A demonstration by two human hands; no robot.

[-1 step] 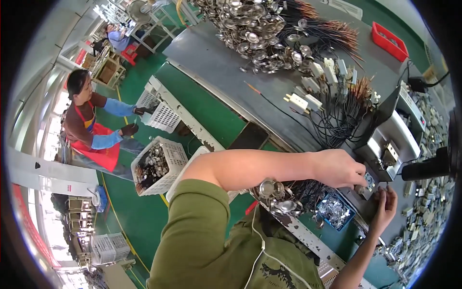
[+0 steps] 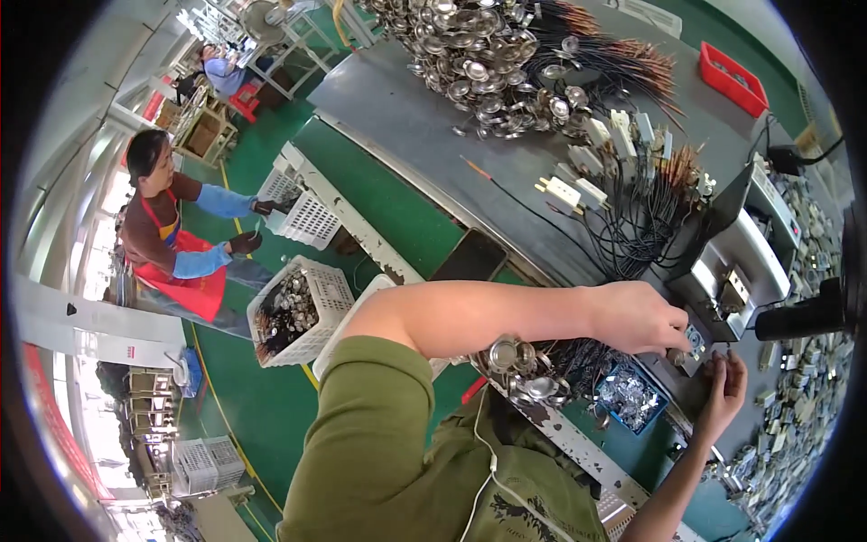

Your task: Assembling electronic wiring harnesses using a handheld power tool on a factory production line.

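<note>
Here's the machine (image 2: 751, 242) on the table (image 2: 388, 90): cables (image 2: 637, 237) bunched left of it, discs (image 2: 479, 65) heaped farther back-left, blocks (image 2: 799, 370) (plenty!) to its right, a loaded tray (image 2: 653, 418) front-left.

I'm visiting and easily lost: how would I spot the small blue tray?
Start at the grey workbench, then find the left hand. Just below that hand in the picture is the blue tray; its colour and heaped silvery pieces set it apart from the red tray.
</note>
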